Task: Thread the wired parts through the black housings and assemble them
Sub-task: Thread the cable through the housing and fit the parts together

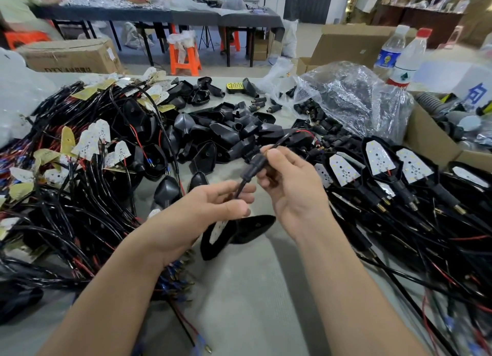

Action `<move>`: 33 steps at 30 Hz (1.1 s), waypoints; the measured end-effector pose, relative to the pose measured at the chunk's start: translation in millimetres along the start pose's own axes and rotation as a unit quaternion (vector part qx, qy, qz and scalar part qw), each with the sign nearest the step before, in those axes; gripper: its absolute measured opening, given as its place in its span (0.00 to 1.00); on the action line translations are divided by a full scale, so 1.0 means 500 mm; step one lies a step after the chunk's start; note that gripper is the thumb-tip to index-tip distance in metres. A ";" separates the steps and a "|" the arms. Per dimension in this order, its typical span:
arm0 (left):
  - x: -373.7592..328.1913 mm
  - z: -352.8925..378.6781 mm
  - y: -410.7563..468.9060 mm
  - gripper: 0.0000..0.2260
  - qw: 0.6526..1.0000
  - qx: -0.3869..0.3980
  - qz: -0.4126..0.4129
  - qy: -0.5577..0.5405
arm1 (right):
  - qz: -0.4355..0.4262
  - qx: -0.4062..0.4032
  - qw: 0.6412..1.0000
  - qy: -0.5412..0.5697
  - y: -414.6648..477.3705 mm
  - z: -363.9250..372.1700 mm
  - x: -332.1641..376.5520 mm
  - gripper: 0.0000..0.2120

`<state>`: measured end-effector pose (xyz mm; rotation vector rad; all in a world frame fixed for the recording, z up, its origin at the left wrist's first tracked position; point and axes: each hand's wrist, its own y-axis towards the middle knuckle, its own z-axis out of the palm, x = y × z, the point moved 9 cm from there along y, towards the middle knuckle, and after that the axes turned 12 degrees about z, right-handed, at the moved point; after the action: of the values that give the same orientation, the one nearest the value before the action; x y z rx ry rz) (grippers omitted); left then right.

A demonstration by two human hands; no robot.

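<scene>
Your left hand pinches a black wire between thumb and forefinger, held above the tabletop. Your right hand grips a small tubular housing sitting on that same wire, fingers curled round it. Directly below both hands, a shell housing with a white board inside lies on the tabletop. Wired boards are heaped at left, loose black housings in the centre, and finished units (boards seated in shells) lie in a row at right. A clear plastic bag lies behind them.
</scene>
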<state>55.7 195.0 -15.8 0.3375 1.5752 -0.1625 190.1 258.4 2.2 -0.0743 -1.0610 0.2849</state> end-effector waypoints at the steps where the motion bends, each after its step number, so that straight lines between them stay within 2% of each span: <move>1: 0.002 0.003 -0.003 0.20 1.000 0.018 -0.011 0.000 | -0.008 -0.010 0.999 0.030 0.002 -0.008 0.007 0.12; 4: 0.001 0.005 -0.009 0.17 0.999 0.040 -0.029 -0.016 | -0.011 -0.022 0.996 0.083 0.004 -0.028 0.022 0.13; 7: 0.005 -0.002 -0.010 0.16 0.996 0.006 -0.041 -0.079 | -0.009 -0.026 0.992 0.125 0.005 -0.043 0.026 0.14; 9: 0.006 -0.011 -0.009 0.13 0.998 -0.012 -0.038 -0.058 | -0.010 -0.036 0.991 0.127 0.005 -0.047 0.026 0.12; 16: 0.011 -0.047 -0.004 0.05 0.995 -0.085 -0.033 0.030 | 0.033 0.013 0.999 0.025 0.001 -0.029 0.008 0.11; 22: 0.007 -0.039 0.001 0.08 0.995 -0.082 -0.012 0.054 | 0.050 0.065 0.996 -0.037 -0.007 -0.001 -0.004 0.11; 33: 0.011 -0.044 0.002 0.07 0.985 -0.157 -0.001 0.065 | 0.059 0.088 0.989 -0.100 -0.008 0.017 -0.025 0.06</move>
<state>34.9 203.5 -20.1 0.1016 1.7002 0.1097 177.8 250.4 -3.6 0.0522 -1.2270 0.5001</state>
